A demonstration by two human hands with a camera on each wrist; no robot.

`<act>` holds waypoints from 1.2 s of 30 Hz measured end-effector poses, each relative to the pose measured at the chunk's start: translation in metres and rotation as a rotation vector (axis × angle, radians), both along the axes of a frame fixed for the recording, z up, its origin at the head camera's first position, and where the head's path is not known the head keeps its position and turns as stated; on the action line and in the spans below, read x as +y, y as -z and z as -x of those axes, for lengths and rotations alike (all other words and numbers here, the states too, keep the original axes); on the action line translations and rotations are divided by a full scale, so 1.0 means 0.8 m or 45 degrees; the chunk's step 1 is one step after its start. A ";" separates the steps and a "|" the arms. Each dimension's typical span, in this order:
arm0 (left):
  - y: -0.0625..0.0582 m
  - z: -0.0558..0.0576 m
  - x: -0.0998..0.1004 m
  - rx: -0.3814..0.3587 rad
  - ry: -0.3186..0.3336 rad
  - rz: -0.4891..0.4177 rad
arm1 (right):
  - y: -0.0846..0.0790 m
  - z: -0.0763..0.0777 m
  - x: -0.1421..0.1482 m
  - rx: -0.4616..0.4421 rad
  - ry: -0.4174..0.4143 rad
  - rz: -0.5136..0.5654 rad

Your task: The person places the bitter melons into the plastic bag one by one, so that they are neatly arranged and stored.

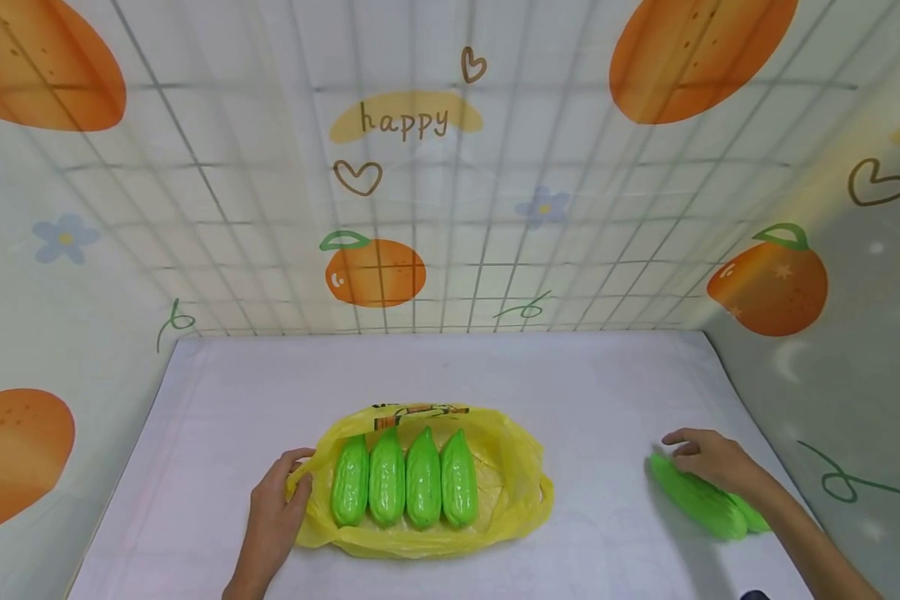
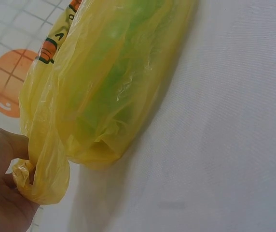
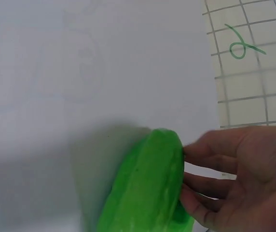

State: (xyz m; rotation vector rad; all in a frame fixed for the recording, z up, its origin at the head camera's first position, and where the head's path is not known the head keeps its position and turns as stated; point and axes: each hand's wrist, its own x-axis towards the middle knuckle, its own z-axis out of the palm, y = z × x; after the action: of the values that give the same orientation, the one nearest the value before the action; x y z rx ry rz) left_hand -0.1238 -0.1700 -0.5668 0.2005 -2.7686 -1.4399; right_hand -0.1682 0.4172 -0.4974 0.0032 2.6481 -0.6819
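Observation:
A yellow plastic bag [image 1: 525, 521] lies on its side with its mouth spread open toward me. Inside it, several green toy gourds [image 1: 423, 477] stand side by side in a row, each tapering to a pointed tip. My left hand [image 1: 273, 504] grips the bag's left edge; its fingers curl round the gathered handle [image 2: 48, 176] in the left wrist view. At the far right, my right hand [image 1: 720, 462] holds another ridged green gourd [image 3: 150, 179] by its side, fingertips against it. Part of a further green gourd [image 1: 752, 515] shows behind that one, mostly hidden.
The white tabletop [image 1: 600, 400] reaches back to a cloth wall [image 1: 450, 192] printed with oranges and a grid. More printed cloth stands close along the right side [image 1: 862, 358]. A small dark object [image 1: 755, 595] peeks in at the bottom edge.

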 end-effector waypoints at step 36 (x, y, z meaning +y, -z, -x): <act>0.005 -0.001 -0.004 0.025 0.006 0.000 | -0.003 -0.013 -0.007 -0.329 0.253 0.329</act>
State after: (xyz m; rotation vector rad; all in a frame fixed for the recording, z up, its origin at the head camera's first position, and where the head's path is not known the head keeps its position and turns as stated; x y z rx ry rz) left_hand -0.1231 -0.1735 -0.5707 0.1790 -2.7551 -1.4353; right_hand -0.1578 0.4118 -0.4947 0.2663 2.3159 -1.0120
